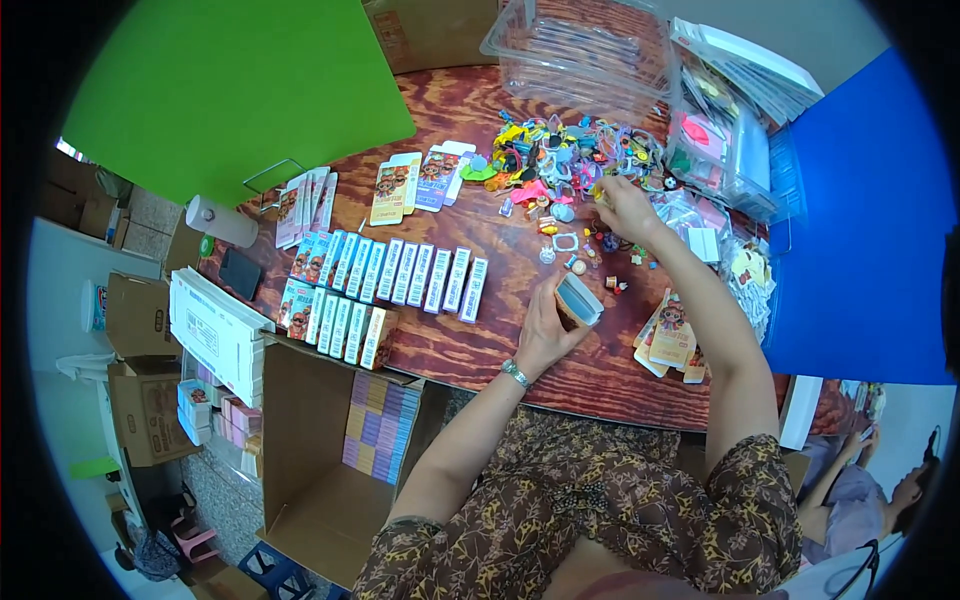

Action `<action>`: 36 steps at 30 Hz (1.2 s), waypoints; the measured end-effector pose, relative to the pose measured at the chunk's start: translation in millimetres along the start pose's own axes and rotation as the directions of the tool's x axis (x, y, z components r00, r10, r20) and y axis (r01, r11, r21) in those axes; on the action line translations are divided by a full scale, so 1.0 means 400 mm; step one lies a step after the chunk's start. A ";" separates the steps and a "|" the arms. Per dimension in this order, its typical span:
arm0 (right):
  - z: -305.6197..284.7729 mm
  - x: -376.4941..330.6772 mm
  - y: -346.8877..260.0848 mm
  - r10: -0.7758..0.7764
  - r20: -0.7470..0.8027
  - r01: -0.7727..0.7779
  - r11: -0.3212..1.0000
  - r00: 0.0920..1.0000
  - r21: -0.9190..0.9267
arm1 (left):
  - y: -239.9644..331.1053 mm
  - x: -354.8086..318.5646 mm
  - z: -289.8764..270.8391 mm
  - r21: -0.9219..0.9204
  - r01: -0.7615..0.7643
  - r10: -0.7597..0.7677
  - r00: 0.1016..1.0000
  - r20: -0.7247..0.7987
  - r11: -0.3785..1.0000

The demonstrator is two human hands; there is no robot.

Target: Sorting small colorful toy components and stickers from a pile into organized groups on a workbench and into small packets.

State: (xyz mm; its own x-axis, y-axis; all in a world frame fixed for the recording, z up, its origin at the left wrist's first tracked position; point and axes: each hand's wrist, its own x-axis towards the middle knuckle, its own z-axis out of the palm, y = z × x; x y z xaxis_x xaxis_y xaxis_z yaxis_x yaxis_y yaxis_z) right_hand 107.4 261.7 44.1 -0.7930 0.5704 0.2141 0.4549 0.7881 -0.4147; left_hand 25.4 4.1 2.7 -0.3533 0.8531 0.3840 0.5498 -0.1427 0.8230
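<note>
My left hand (543, 328) is wrapped round a small open carton (578, 301), its open end tilted up and away from me. Something pale shows inside its mouth. Over the near edge of a heap of small colourful plastic trinkets (560, 150), my right hand (627, 212) has its fingers pinched together. A bit of yellow shows at the fingertips, too small to make out. Several loose trinkets, among them a white frame-shaped one (566, 242), lie between the two hands. Flat orange cartons (672, 335) are stacked beneath my right forearm.
Two rows of filled boxes (400, 272) stand at left, with flat cartons (397, 188) behind. A clear plastic bin (590, 60), a tub of packets (735, 150) and a blue panel (865, 230) border the far and right sides. An open cardboard box (320, 480) sits below the edge.
</note>
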 end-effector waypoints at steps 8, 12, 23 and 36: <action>-0.302 -0.349 -0.144 0.209 0.456 -0.483 0.593 0.865 0.644 | -0.009 -0.004 -0.008 -0.027 0.050 -0.050 0.999 0.010 0.998; -0.412 -0.688 -0.199 0.101 0.727 -0.713 0.324 0.680 0.622 | -0.065 -0.002 -0.018 0.014 0.186 -0.187 0.977 0.106 0.982; -0.161 -1.878 -0.698 0.476 0.850 -0.940 0.123 -0.227 -0.319 | -0.096 -0.007 0.038 0.225 -0.186 0.165 0.980 0.112 0.956; -0.306 -1.186 -0.389 0.596 0.722 -0.807 0.583 0.351 -0.088 | -0.035 -0.008 0.010 0.047 0.071 -0.074 0.996 0.057 0.996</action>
State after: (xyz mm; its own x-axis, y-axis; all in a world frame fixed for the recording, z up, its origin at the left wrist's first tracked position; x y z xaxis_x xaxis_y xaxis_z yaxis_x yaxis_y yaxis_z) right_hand 462.5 -103.3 115.2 -0.3003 0.5025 -0.8107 0.9415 0.0198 -0.3365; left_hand 22.0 5.4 -11.7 -0.3492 0.8886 0.2973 0.5581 -0.0576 0.8278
